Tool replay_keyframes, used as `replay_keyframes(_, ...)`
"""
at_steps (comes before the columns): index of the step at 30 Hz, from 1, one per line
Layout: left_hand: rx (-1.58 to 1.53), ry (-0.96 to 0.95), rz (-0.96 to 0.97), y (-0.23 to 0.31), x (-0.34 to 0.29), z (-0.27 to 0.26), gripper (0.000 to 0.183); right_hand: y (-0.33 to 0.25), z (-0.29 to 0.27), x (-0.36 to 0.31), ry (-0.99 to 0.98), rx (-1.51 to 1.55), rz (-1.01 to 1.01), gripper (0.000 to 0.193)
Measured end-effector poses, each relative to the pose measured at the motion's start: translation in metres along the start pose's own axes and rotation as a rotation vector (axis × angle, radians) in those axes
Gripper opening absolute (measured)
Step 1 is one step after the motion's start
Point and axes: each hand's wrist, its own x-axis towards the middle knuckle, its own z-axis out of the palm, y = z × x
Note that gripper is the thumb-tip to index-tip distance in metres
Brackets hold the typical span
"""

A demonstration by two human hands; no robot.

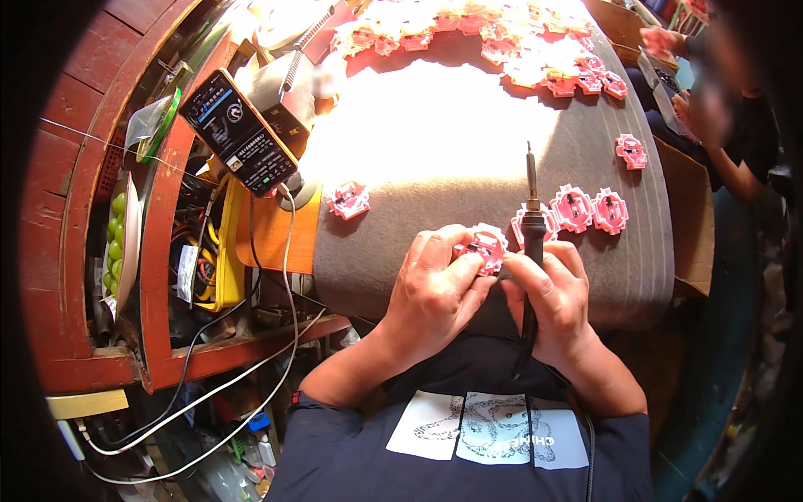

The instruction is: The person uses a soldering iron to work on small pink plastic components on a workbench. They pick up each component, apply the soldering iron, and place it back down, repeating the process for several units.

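Observation:
Between the fingers and thumb of my left hand (435,289) is a pink plastic housing (488,243) with small dark parts inside. My right hand (559,294) grips a soldering iron (533,230), its bare metal tip pointing up and away from me. The thumb and forefinger of that hand also reach the housing's right edge; whether they pinch something small there, I cannot make out. Just beyond my right hand, several similar pink housings (573,208) sit in a row, one partly hidden behind the iron. Another pink housing (348,201) lies to the left.
A heap of pink housings (560,79) covers the far side of the grey work surface (401,243), partly washed out by glare. A phone (240,131) stands at left, cables (288,335) hanging below. Another person (723,109) sits at far right, holding a pink piece.

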Motion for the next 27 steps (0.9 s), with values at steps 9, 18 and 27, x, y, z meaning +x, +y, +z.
replay_keyframes(9, -0.064, -0.047, 0.103, -0.005, 0.001, -0.007, 0.029, 0.001, 0.004, -0.002, 0.016, 0.089, 0.009, 0.057)
replay_keyframes(18, -0.204, 0.037, -0.029, 0.004, -0.013, 0.002, 0.038, -0.006, 0.009, 0.009, 0.052, 0.174, 0.034, 0.053)
replay_keyframes(27, -0.271, 0.025, -0.056, 0.001, -0.005, 0.004, 0.024, -0.005, 0.015, 0.006, 0.067, 0.211, 0.089, 0.054)
